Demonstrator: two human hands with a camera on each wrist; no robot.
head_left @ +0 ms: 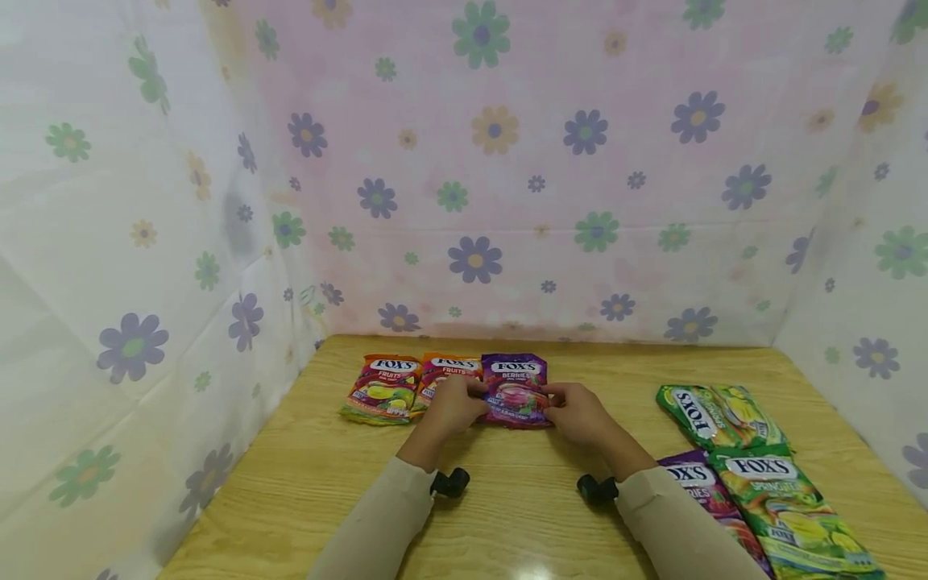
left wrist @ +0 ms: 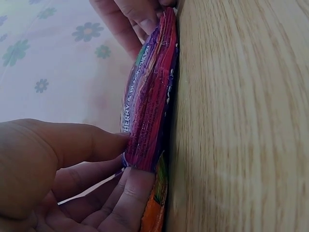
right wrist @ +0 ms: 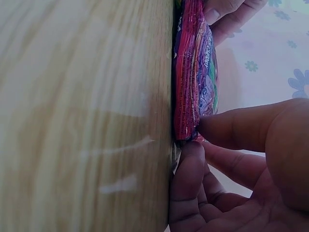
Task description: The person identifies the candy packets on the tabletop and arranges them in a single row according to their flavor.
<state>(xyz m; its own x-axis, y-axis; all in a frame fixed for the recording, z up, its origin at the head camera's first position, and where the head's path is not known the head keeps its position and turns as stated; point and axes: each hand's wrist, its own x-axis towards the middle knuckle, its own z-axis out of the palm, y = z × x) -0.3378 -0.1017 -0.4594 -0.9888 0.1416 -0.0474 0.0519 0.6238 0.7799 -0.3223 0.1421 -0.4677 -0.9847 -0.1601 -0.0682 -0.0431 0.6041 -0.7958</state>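
A purple Fox's Berries candy bag lies flat on the table at the right end of a row. My left hand pinches its left edge between thumb and fingers. On the opposite edge, my right hand pinches it the same way. Both wrist views show the bag's crimped bottom seam close over the wood, thumbs on top and fingers at its sides. Left of it lie two orange Fox's Fruits bags, the nearer one partly hidden by my left hand and the outer one in full view.
At the right, a green Fox's Springtea bag lies sideways above another green bag. A second purple Berries bag sits beside them, partly behind my right sleeve. Flowered cloth walls the wooden table at the back and sides.
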